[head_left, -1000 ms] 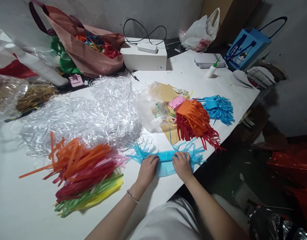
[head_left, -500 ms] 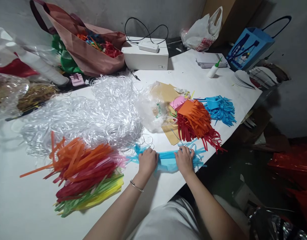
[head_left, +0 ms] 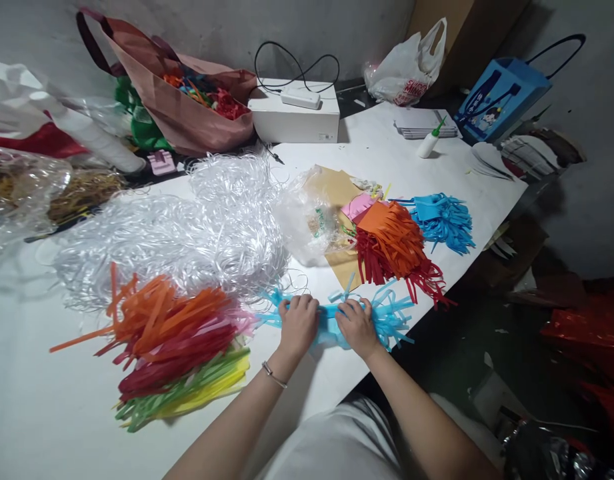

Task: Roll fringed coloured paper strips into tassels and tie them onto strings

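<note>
from my end, the left hand (head_left: pixel 299 323) and right hand (head_left: pixel 357 327) cover parts of the light blue fringed sheet (head_left: pixel 329 335), and i can't see their undersides or how tightly they grip. the clear plastic bag (head_left: pixel 299 207) and orange fringed bundle (head_left: pixel 394 233) hide much of the brown paper (head_left: pixel 344 267) for me. the label on the white box (head_left: pixel 287 123) is too small for me to read. i lose the red shiny material (head_left: pixel 581 320) at the right edge and the left forearm (head_left: pixel 227 427) at the bottom.
</note>
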Tool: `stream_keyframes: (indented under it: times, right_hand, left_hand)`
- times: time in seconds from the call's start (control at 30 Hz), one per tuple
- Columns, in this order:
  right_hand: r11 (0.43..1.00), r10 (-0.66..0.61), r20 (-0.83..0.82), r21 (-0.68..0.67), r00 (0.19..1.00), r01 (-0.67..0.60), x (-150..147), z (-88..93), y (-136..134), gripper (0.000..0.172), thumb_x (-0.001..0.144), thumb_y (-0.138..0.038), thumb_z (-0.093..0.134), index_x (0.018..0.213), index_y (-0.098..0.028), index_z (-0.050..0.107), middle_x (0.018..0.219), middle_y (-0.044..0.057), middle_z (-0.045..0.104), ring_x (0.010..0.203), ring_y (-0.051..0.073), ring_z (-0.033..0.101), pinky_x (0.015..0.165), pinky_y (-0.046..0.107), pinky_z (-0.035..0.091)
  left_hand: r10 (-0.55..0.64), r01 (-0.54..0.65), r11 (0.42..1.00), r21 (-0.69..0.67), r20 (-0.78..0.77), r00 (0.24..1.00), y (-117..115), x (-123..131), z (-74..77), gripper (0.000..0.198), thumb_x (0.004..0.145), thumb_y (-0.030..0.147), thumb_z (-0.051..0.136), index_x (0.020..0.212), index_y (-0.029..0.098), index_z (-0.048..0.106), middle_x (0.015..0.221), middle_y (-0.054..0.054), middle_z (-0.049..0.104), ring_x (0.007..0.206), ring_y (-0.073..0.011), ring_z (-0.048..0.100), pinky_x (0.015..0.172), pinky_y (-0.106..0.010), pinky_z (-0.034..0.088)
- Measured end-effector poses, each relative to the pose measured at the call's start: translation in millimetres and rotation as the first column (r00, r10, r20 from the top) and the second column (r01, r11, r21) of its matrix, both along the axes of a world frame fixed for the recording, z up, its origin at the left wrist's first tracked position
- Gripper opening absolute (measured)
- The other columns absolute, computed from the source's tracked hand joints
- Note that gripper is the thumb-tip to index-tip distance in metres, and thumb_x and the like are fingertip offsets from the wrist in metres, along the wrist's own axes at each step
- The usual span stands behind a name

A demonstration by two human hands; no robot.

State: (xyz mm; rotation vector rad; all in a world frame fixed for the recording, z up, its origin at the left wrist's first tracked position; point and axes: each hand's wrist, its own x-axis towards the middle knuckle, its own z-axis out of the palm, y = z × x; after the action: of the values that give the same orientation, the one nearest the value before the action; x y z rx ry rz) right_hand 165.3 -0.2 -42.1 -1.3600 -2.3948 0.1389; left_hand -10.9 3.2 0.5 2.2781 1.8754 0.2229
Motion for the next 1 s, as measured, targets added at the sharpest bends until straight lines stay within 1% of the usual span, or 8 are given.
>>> stream_keyframes:
  times: [0.07,0.13,0.23,0.33,0.47,0.57,0.8,1.0]
  right_hand:
    - [0.999,-0.031,-0.031,-0.032,0.999,0.030,-0.3,2.7,-0.1,0.015,0.094,-0.021,0.054,0.085,-0.023,0.066,0.111,0.003,0.066,0.112,0.020,0.051,0.104,0.045,0.020]
    - [0.996,-0.058,-0.059,-0.069,0.997,0.054,-0.2,7.1,-1.1,0.014,0.093,-0.022,0.056,0.083,-0.023,0.066,0.118,0.004,0.064,0.116,0.022,0.049,0.105,0.046,0.021]
    - [0.994,-0.059,-0.042,-0.097,0.997,0.055,0.2,12.0,-3.0,0.009,0.091,-0.023,0.057,0.089,-0.024,0.065,0.127,0.006,0.059,0.125,0.025,0.043,0.108,0.051,0.018]
    - [0.996,-0.064,0.004,-0.063,0.998,0.064,2.9,10.2,-3.9,0.011,0.091,-0.018,0.054,0.092,-0.023,0.064,0.130,0.007,0.058,0.130,0.025,0.039,0.111,0.055,0.012]
    - [0.993,-0.118,0.016,-0.006,0.993,0.118,12.7,1.9,-4.8,0.016,0.088,-0.010,0.051,0.086,-0.020,0.063,0.127,0.007,0.060,0.129,0.024,0.042,0.112,0.056,0.010]
    - [0.985,-0.175,0.015,-0.007,0.984,0.175,20.8,-1.1,-5.5,0.013,0.089,-0.013,0.053,0.086,-0.020,0.063,0.127,0.009,0.060,0.128,0.025,0.042,0.111,0.055,0.013]
    - [0.955,-0.290,0.015,-0.063,0.957,0.290,23.1,5.3,2.6,0.018,0.091,-0.017,0.054,0.076,-0.021,0.063,0.123,0.009,0.061,0.124,0.026,0.046,0.108,0.055,0.016]
    - [0.925,-0.376,-0.009,-0.064,0.927,0.375,18.0,7.7,9.6,0.016,0.092,-0.019,0.054,0.077,-0.020,0.061,0.117,0.011,0.062,0.116,0.027,0.050,0.108,0.058,0.014]
  left_hand:
    - [-0.142,0.140,0.989,0.057,0.046,0.989,-5.0,-0.5,-0.7,0.015,0.088,0.018,0.052,0.096,0.023,0.063,0.103,-0.009,0.064,0.099,-0.0277,0.053,0.093,-0.050,0.029]
    - [-0.233,0.230,0.972,0.058,0.067,0.970,-8.3,-1.2,-4.3,0.014,0.089,0.017,0.052,0.095,0.024,0.063,0.097,-0.007,0.064,0.097,-0.0259,0.053,0.093,-0.049,0.029]
    - [-0.253,0.251,0.967,0.044,0.065,0.965,-9.2,-3.8,-12.4,0.013,0.090,0.018,0.051,0.092,0.023,0.063,0.089,-0.006,0.064,0.092,-0.0248,0.053,0.091,-0.047,0.031]
    - [-0.259,0.255,0.965,0.055,0.068,0.963,-8.2,-7.7,-19.3,0.015,0.091,0.018,0.049,0.091,0.022,0.063,0.087,-0.006,0.063,0.091,-0.0239,0.052,0.092,-0.046,0.031]
    - [-0.230,0.226,0.972,0.056,0.077,0.970,-9.5,-12.8,-23.2,0.016,0.089,0.015,0.050,0.095,0.022,0.063,0.092,-0.007,0.064,0.095,-0.0246,0.053,0.094,-0.048,0.030]
    - [-0.205,0.202,0.978,0.049,0.088,0.975,-10.6,-15.4,-22.6,0.019,0.086,0.012,0.052,0.097,0.022,0.063,0.096,-0.008,0.065,0.098,-0.0259,0.053,0.094,-0.049,0.030]
    - [-0.093,0.089,0.995,0.048,0.087,0.992,-2.1,-16.9,-18.0,0.020,0.092,0.022,0.047,0.089,0.021,0.066,0.096,-0.008,0.065,0.096,-0.0265,0.053,0.088,-0.047,0.032]
    - [0.009,-0.009,1.000,-0.009,0.025,1.000,6.6,-12.3,-16.1,0.024,0.091,0.025,0.046,0.081,0.018,0.067,0.095,-0.011,0.063,0.093,-0.0286,0.053,0.081,-0.046,0.034]
